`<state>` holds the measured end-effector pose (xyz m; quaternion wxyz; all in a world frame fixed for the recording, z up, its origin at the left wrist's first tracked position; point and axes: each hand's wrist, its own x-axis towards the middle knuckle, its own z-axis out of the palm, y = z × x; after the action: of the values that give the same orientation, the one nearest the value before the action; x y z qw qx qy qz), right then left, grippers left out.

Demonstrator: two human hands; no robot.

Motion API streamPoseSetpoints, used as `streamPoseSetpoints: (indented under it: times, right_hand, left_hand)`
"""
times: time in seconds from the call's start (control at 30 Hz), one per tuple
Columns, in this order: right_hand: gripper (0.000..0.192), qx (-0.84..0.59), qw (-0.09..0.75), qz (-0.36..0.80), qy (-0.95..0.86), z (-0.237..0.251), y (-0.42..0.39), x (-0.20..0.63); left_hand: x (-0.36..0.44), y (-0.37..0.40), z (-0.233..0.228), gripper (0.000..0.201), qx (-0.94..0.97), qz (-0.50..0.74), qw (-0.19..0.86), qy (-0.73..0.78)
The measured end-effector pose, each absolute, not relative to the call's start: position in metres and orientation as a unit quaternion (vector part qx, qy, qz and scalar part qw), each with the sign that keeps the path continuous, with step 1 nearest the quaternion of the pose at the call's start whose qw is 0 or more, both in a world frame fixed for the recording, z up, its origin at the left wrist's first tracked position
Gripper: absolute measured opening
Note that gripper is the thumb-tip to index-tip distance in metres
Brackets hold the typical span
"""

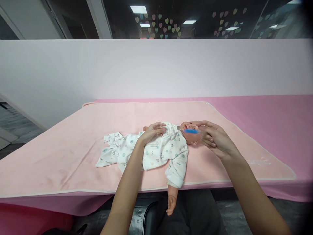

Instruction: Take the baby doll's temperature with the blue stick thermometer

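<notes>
A baby doll (193, 133) in a white printed sleepsuit (158, 153) lies on its back, its head to the right. One bare doll arm (172, 199) hangs over the table's front edge. My left hand (154, 131) rests on the doll's chest, fingers stretched out over the cloth. Beside the doll's face, my right hand (216, 138) pinches a slim blue object (190, 131) between thumb and fingers. The blue part lies across the doll's face near its mouth; blur hides its exact kind and whether it touches.
A pale pink blanket (61, 147) lies under the doll, over a darker pink cloth (281, 130). Behind the table stands a white low wall (156, 68) with dark glass (200, 13) above. A black chair edge (149, 217) shows below the table.
</notes>
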<state>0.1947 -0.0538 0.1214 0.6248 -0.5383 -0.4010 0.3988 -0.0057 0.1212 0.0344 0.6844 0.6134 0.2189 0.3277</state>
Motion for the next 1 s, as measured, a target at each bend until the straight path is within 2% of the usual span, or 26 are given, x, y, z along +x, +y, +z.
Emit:
streamPoseSetpoints:
  times: [0.23, 0.47, 0.57, 0.67, 0.73, 0.8, 0.9, 1.0]
  right_hand:
    - [0.020, -0.543, 0.613, 0.393, -0.418, 0.119, -0.053, 0.192]
    - [0.017, -0.568, 0.627, 0.303, -0.439, 0.110, -0.054, 0.193]
    - [0.023, -0.582, 0.633, 0.308, -0.407, 0.087, -0.061, 0.207]
    - [0.034, -0.629, 0.623, 0.289, -0.365, 0.048, -0.074, 0.227]
    - [0.037, -0.674, 0.589, 0.278, -0.347, 0.020, -0.083, 0.241]
    - [0.037, -0.726, 0.546, 0.226, -0.351, -0.003, -0.091, 0.253]
    - [0.038, -0.820, 0.420, 0.076, -0.381, -0.020, -0.096, 0.263]
    - [0.044, -0.876, 0.289, -0.044, -0.384, -0.016, -0.094, 0.259]
  left_hand:
    - [-0.005, 0.121, 0.037, 0.035, 0.619, 0.325, 0.680, 0.221]
    - [-0.004, 0.118, 0.038, 0.036, 0.639, 0.326, 0.658, 0.231]
    - [0.004, 0.112, 0.038, 0.032, 0.698, 0.315, 0.589, 0.258]
    - [0.015, 0.103, 0.037, 0.027, 0.771, 0.318, 0.462, 0.301]
    - [0.021, 0.096, 0.037, 0.033, 0.792, 0.338, 0.403, 0.311]
    - [0.025, 0.090, 0.039, 0.037, 0.782, 0.371, 0.401, 0.300]
    - [0.030, 0.083, 0.043, 0.039, 0.762, 0.398, 0.440, 0.261]
    - [0.034, 0.080, 0.042, 0.035, 0.796, 0.370, 0.409, 0.249]
